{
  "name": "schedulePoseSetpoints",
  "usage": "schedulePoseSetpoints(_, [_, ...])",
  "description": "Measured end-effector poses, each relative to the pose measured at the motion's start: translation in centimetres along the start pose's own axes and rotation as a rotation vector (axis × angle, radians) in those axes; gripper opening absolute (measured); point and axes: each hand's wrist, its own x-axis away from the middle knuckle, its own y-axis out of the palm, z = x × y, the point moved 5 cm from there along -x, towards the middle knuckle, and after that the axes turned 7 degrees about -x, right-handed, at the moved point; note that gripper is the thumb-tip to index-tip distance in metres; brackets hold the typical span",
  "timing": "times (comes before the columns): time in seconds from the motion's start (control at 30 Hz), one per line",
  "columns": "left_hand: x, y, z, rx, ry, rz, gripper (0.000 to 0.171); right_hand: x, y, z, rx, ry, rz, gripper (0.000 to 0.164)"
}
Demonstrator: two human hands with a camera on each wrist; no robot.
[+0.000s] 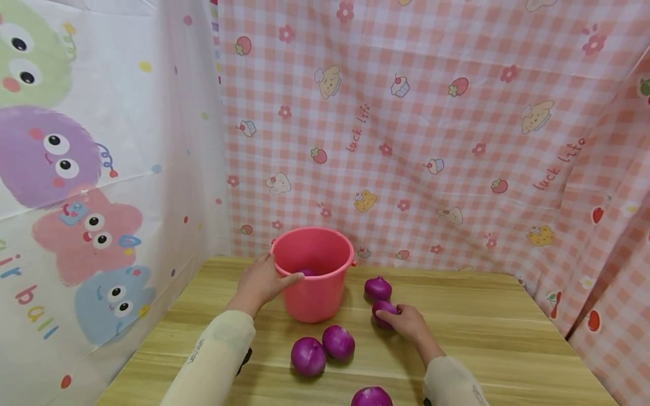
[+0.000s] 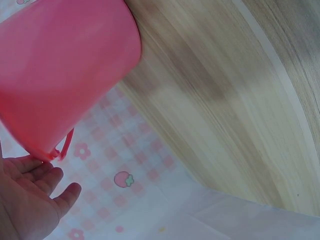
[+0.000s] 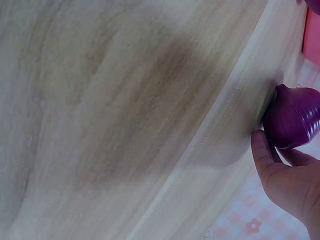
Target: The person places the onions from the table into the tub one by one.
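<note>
A pink bucket (image 1: pixel 313 296) stands upright toward the back of the table, and part of a purple onion (image 1: pixel 306 273) shows inside it. My left hand (image 1: pixel 260 283) holds the bucket's left rim, thumb along the front edge. In the left wrist view, the fingers (image 2: pixel 47 180) of that hand bend at the rim close to the handle's end. To the right of the bucket, my right hand (image 1: pixel 406 323) grips a purple onion (image 1: pixel 384 314) between thumb and fingers, low over the table. Just behind it lies another onion (image 1: pixel 378 288).
Two onions, one (image 1: pixel 308 357) in front and one (image 1: pixel 338 343) beside it, lie before the bucket. Another onion (image 1: pixel 372 397) is at the bottom edge of the head view. A checked pink curtain (image 1: pixel 406 225) hangs behind the wooden table (image 1: pixel 472 321), with a white printed sheet (image 1: pixel 167 186) on the left.
</note>
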Motion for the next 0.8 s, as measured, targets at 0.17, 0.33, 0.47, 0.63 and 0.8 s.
schedulePoseSetpoints(0.17, [0.02,-0.03,0.03,-0.003,-0.002,-0.009,0.095,0.05,0.00,0.10,0.009,-0.003,-0.006,0.074])
schedulePoseSetpoints(0.33, [0.09,-0.06,0.11,-0.010,-0.001,-0.006,0.095,0.23,-0.12,-0.03,0.018,-0.012,-0.005,0.072])
schedulePoseSetpoints(0.47, [0.05,0.06,0.08,-0.029,-0.005,-0.006,0.096,0.30,-0.21,-0.16,0.022,-0.016,-0.005,0.073])
schedulePoseSetpoints(0.63, [0.06,0.00,0.07,-0.032,-0.009,-0.005,0.096,0.21,-0.42,-0.23,0.011,-0.006,0.003,0.074])
schedulePoseSetpoints(0.8, [0.02,0.00,0.04,-0.018,0.000,0.000,0.095,0.20,-0.69,-0.53,0.004,-0.011,0.011,0.071])
